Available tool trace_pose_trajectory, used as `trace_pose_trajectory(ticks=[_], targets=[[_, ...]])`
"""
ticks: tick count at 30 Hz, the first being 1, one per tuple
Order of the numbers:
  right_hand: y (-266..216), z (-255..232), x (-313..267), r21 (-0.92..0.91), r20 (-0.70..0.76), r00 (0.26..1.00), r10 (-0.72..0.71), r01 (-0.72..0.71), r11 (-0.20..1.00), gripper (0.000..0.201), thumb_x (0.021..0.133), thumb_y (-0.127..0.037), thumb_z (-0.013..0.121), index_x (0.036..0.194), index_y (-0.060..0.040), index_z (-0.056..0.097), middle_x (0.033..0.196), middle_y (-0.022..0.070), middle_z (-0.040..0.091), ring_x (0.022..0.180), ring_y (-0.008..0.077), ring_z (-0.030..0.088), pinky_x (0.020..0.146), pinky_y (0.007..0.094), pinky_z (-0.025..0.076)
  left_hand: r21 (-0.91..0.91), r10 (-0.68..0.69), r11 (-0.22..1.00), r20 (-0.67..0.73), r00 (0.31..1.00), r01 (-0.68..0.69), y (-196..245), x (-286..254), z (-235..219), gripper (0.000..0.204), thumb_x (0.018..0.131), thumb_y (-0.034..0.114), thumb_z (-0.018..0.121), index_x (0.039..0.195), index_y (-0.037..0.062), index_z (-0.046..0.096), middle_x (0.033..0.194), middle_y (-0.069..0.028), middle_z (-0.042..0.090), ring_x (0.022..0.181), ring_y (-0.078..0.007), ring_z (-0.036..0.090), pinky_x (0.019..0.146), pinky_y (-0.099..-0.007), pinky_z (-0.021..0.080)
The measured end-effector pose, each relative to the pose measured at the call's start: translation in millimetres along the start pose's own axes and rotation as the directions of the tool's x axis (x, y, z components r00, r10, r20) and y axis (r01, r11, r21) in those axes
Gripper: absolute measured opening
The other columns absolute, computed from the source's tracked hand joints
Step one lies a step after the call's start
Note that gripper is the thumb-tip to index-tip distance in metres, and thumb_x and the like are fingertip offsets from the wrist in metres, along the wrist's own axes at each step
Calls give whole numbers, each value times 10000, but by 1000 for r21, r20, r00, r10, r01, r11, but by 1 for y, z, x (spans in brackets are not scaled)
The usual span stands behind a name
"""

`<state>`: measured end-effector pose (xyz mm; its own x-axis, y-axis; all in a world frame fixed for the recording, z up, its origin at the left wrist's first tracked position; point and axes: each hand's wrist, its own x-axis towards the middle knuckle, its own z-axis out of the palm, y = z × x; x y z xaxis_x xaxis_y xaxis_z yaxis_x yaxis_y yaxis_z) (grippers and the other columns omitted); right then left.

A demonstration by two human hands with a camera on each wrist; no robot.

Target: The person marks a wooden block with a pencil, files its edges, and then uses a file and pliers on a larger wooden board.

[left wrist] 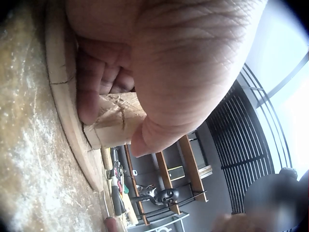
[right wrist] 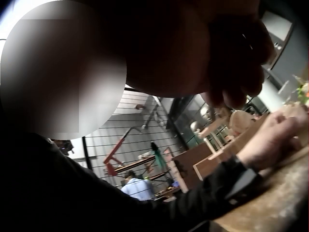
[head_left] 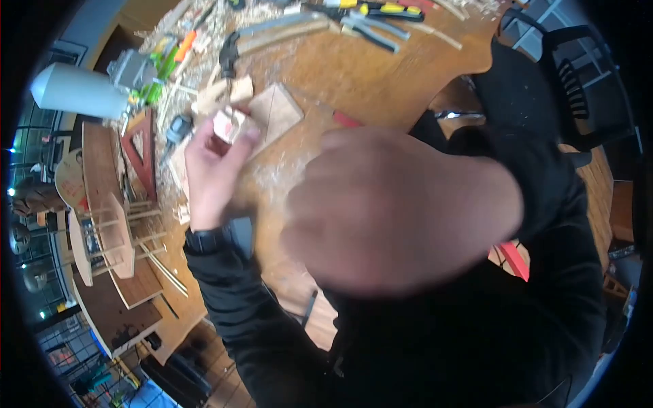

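Observation:
My left hand [head_left: 214, 166] pinches a small pale wooden block [head_left: 230, 126] between thumb and fingers. The left wrist view shows pencil-like lines crossing on the block [left wrist: 120, 113], which is right over a flat wooden board [left wrist: 62, 89]. That board [head_left: 277, 112] lies on the worktable and carries a drawn line. My right hand [head_left: 388, 211], blurred, is raised close in front of the head camera, back toward it. Its fingers [right wrist: 236, 92] look bent in the dark right wrist view; I cannot tell whether they hold anything.
A hammer [head_left: 228, 58], pliers [head_left: 371, 32] and wood shavings lie across the far side of the table. A red triangular square [head_left: 141, 153] stands left, near a wooden model with pegs [head_left: 115, 234]. A red handle [head_left: 347, 119] lies beyond my right hand. A black chair [head_left: 578, 88] stands right.

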<state>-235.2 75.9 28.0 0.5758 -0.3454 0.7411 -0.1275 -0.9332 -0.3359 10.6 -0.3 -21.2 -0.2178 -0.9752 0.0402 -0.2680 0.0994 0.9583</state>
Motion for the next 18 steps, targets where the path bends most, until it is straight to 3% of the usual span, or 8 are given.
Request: trace_pose_trajectory(ticks=[5, 7, 10, 14, 18], targets=[[-54, 10, 4, 176, 91, 993, -70, 53, 983, 125, 760, -167, 681, 804, -85, 598, 756, 59, 560, 673, 257, 574, 652, 406, 480, -25, -39, 999, -5, 999, 38, -13, -7, -5, 333, 958, 50, 769, 1279, 18, 689, 1143, -11, 738, 1015, -68, 658, 910, -250, 520], [-51, 5, 0, 148, 138, 988, -69, 48, 988, 126, 758, -166, 681, 803, -82, 599, 753, 61, 560, 671, 258, 575, 648, 406, 479, -64, 70, 995, 2, 998, -70, -13, 1, 1, 323, 971, 27, 735, 1289, 16, 679, 1211, -33, 720, 1071, -80, 644, 946, -241, 493], [-38, 2, -10, 121, 171, 985, -22, 1, 993, 128, 754, -163, 681, 802, -77, 600, 750, 63, 560, 669, 259, 577, 643, 408, 477, -9, 66, 998, 56, 996, -66, -15, 1, -6, 350, 965, 35, 736, 1306, 1, 664, 1247, -59, 723, 1120, -119, 650, 1023, -286, 484], [-6, 1, -19, 48, 208, 975, 81, -93, 994, 130, 750, -160, 682, 801, -71, 602, 746, 66, 560, 665, 260, 579, 636, 409, 475, -105, -6, 994, -32, 999, 2, -9, -5, 10, 361, 955, 54, 745, 1304, 4, 668, 1253, -76, 726, 1127, -142, 656, 1052, -310, 474], [33, 1, -29, -34, 242, 956, 168, -165, 986, 133, 746, -157, 682, 800, -65, 603, 741, 70, 559, 662, 261, 581, 629, 411, 472, -71, 81, 994, -36, 996, -83, -2, -6, 24, 328, 937, 35, 744, 1260, 12, 691, 1220, -76, 727, 1111, -157, 661, 1024, -316, 489]])
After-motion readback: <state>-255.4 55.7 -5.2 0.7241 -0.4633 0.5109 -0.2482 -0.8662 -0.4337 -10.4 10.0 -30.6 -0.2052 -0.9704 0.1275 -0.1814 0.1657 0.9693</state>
